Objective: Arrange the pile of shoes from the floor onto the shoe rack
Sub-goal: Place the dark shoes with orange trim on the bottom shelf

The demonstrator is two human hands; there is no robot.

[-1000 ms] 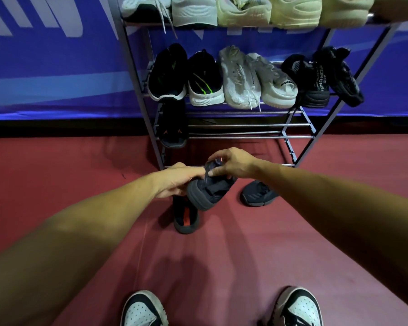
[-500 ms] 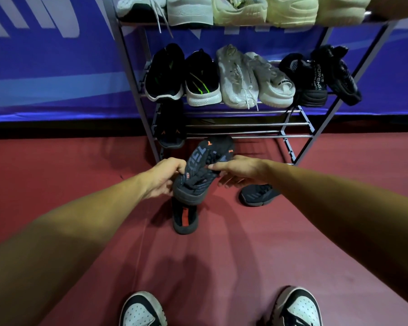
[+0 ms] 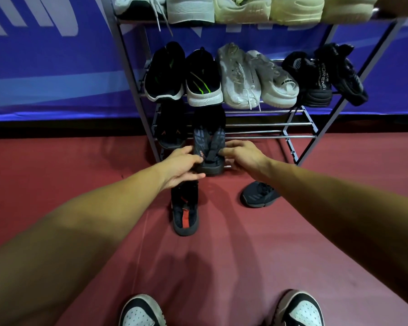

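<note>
A dark grey shoe (image 3: 209,147) lies on the bottom shelf of the metal shoe rack (image 3: 264,124), its heel toward me, beside a black shoe (image 3: 170,131) at the shelf's left end. My left hand (image 3: 183,164) grips the grey shoe's heel from the left. My right hand (image 3: 242,156) touches its right side with curled fingers. On the red floor lie a dark shoe with a red tongue (image 3: 185,211) and a dark grey sneaker (image 3: 259,194), partly hidden under my right forearm.
The middle shelf holds several shoes: a black pair (image 3: 184,76), a white pair (image 3: 257,78) and another black pair (image 3: 323,76). Pale shoes (image 3: 240,8) fill the top shelf. A blue banner (image 3: 45,67) backs the rack. My own two sneakers (image 3: 139,311) stand at the bottom edge.
The grey shoe, first held above the floor and then tipped sole-up, has moved forward onto the bottom shelf. Both hands went with it toward the rack.
</note>
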